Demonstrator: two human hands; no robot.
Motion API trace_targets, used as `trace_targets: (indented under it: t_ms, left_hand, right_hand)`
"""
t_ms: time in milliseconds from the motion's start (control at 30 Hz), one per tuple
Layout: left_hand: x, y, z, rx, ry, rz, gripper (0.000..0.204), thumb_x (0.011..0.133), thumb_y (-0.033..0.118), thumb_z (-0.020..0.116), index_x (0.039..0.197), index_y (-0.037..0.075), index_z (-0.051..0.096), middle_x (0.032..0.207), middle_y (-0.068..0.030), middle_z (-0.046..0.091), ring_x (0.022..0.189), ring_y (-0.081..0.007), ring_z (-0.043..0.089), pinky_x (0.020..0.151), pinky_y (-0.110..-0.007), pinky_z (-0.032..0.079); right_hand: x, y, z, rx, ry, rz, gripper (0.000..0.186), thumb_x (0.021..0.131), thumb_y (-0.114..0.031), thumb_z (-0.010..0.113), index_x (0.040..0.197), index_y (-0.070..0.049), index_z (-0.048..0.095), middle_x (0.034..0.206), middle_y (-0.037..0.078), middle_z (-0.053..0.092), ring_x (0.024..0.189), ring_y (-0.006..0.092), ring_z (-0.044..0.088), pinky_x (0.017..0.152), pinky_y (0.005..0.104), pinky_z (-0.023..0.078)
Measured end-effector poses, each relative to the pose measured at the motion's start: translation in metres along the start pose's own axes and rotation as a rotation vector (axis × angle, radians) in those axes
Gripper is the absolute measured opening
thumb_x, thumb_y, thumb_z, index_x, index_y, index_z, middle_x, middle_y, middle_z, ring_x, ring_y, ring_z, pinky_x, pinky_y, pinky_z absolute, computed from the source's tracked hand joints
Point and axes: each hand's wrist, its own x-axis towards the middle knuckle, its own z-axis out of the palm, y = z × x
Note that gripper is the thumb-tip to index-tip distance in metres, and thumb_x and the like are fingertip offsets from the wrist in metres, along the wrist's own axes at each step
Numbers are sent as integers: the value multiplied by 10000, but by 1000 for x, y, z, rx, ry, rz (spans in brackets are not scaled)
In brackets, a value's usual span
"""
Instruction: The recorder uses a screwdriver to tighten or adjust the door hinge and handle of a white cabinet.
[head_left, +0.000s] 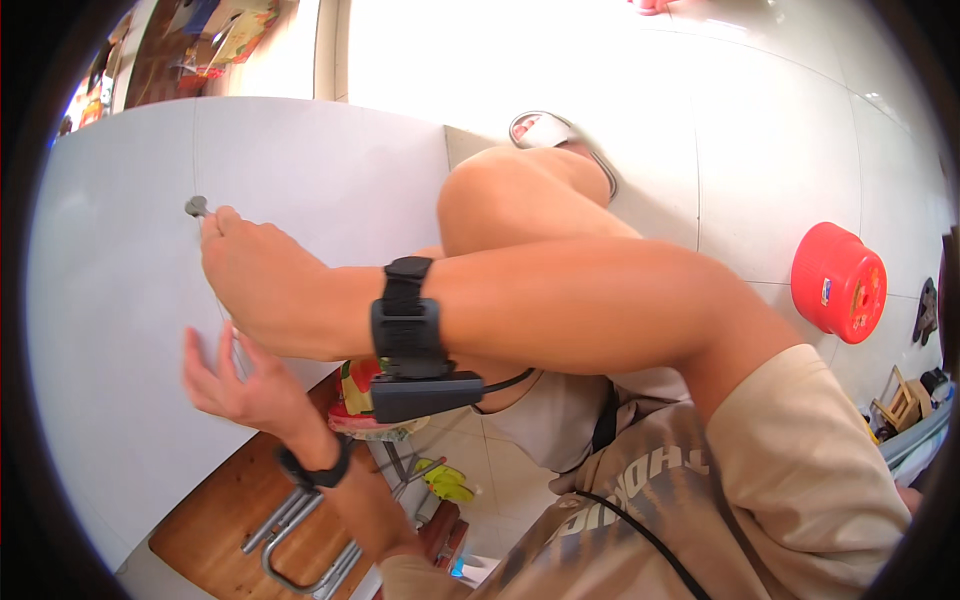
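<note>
My right hand (pixel 262 280) reaches across a smooth white panel (pixel 110 300). Its fingers are closed at a small grey metal piece with a rounded end (pixel 196 206), which pokes out past the fingertips beside a thin seam in the panel. The rest of that piece is hidden in the grip. Just below, my left hand (pixel 245 385) has its fingers apart and bent. One of its fingertips comes close to the underside of my right hand; whether they touch I cannot tell. Both wrists wear black straps, and the right one carries a dark box (pixel 425 397).
A brown wooden board with metal tube legs (pixel 215 510) lies below the panel. Yellow-green slippers (pixel 446 480) are on the tiled floor. My bent bare leg (pixel 500 195) is beside the panel. A red plastic stool or tub (pixel 838 282) stands to the right.
</note>
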Motion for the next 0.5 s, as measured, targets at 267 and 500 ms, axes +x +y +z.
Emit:
trace_targets:
  t_ms: [267,500]
  left_hand:
    - [84,0,31,223,-80,412,135,845,95,726,967,130,771,1555,-73,448,1385,-429,391,1116,-538,334]
    - [139,7,70,215,-21,572,114,887,221,690,926,152,772,1542,-74,466,1385,-400,409,1127,-534,307]
  right_hand:
    - [8,7,-31,8,115,11,358,745,-2,656,1023,182,525,920,301,566,823,399,637,662,429,536]
    - [27,19,-29,72,145,66,194,720,-43,667,801,122,606,859,304,611,808,434,649,692,448,551]
